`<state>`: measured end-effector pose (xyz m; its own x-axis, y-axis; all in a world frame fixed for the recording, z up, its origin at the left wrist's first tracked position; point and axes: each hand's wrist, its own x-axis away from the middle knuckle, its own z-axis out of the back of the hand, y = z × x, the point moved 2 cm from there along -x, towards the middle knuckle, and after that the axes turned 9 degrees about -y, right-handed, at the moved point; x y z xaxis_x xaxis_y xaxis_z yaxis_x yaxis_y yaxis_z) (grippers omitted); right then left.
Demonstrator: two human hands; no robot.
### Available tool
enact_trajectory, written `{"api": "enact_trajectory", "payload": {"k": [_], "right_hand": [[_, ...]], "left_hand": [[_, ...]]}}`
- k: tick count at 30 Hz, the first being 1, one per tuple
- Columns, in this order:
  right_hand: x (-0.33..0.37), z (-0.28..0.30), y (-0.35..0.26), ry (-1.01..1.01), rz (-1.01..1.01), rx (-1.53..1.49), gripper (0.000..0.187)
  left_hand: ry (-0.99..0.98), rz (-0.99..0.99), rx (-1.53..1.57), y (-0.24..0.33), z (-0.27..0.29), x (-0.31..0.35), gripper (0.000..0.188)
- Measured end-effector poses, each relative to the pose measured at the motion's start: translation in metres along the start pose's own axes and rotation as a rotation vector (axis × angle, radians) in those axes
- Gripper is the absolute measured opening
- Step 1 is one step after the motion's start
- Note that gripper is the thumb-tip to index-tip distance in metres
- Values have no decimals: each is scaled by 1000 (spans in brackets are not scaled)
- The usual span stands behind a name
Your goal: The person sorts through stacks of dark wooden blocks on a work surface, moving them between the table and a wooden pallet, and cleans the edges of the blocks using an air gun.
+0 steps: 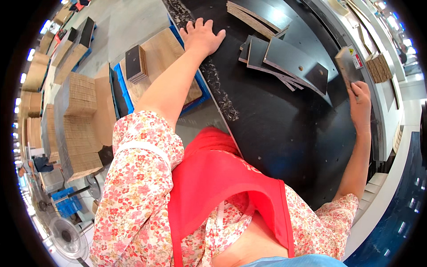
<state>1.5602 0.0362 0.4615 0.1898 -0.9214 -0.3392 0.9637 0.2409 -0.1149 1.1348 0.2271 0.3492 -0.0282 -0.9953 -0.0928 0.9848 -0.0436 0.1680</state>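
My left hand [202,38] lies with spread fingers on the worn left edge of a black table [267,133], holding nothing. At the table's right side my right hand [361,97] is closed on the near end of a small wooden board [342,66], which is tilted up beside a pale machine rail. Between my hands, toward the far side, several dark panels [284,55] with raw chipboard edges overlap in a loose pile. Round holes show in some of them. A longer strip of board [250,18] lies just beyond the pile.
Left of the table, a blue pallet [126,89] bears a wood-grain sheet [167,53] with a short stack of dark boards [135,63] on it. Tall board stacks [80,120] and a fan [66,238] stand farther left. Another small board stack [379,67] rests on the machine at right.
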Motion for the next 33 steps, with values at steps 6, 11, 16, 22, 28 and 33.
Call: {"api": "enact_trajectory", "payload": {"k": [6, 11, 16, 22, 28, 33], "right_hand": [[-49, -22, -95, -140, 245, -29, 9], [-67, -30, -134, -369, 247, -8, 19], [-137, -36, -122, -182, 163, -110, 33], [-248, -113, -123, -195, 62, 108, 54], [-293, -156, -103, -521, -123, -171, 67], [-284, -145, -121, -223, 127, -64, 54]], "left_hand": [[2, 9, 14, 1, 4, 1, 65], [109, -5, 81, -9, 11, 21, 60], [112, -14, 142, 8, 14, 21, 61], [-34, 5, 174, 3, 23, 19, 63], [-88, 12, 169, 6, 24, 18, 64], [-102, 36, 182, -1, 24, 24, 63]]}}
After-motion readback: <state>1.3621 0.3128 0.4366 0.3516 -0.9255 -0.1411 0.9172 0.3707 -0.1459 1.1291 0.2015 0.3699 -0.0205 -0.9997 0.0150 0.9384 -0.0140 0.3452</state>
